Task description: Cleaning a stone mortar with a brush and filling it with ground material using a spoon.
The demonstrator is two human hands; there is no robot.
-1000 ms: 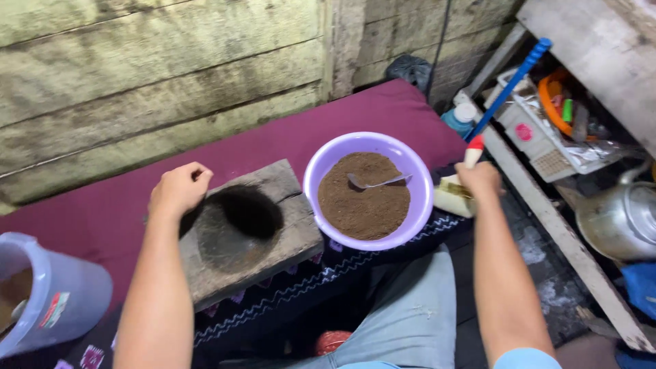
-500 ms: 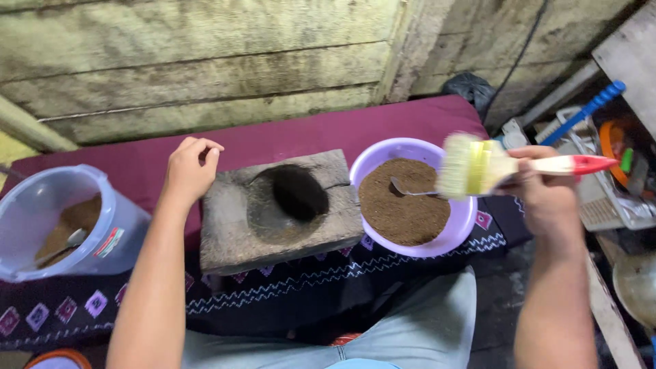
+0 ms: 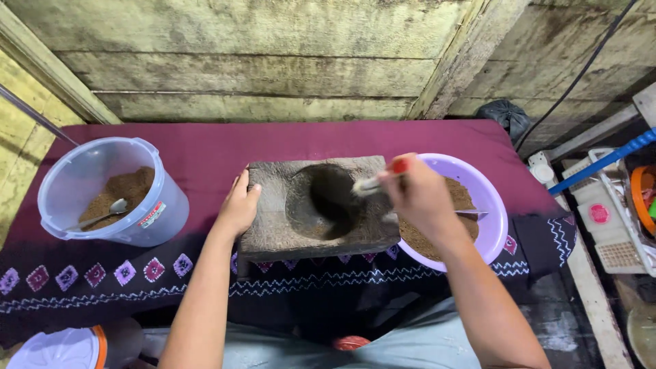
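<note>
The right hand [image 3: 420, 198] has brought the red-handled bristle brush [image 3: 372, 183], gripped at its light handle, into the grey stone mortar block [image 3: 314, 205]; the left hand [image 3: 239, 205] rests open against that heavy block's left edge.

Rustic home: plank wall [image 3: 260, 68], stone mortar [image 3: 318, 205].

Open maroon cloth [image 3: 205, 147] is left between the clear bucket [image 3: 109, 191] and stone mortar [image 3: 318, 205]; the mortar's right side is blocked by the touching purple bowl [image 3: 488, 205].
</note>
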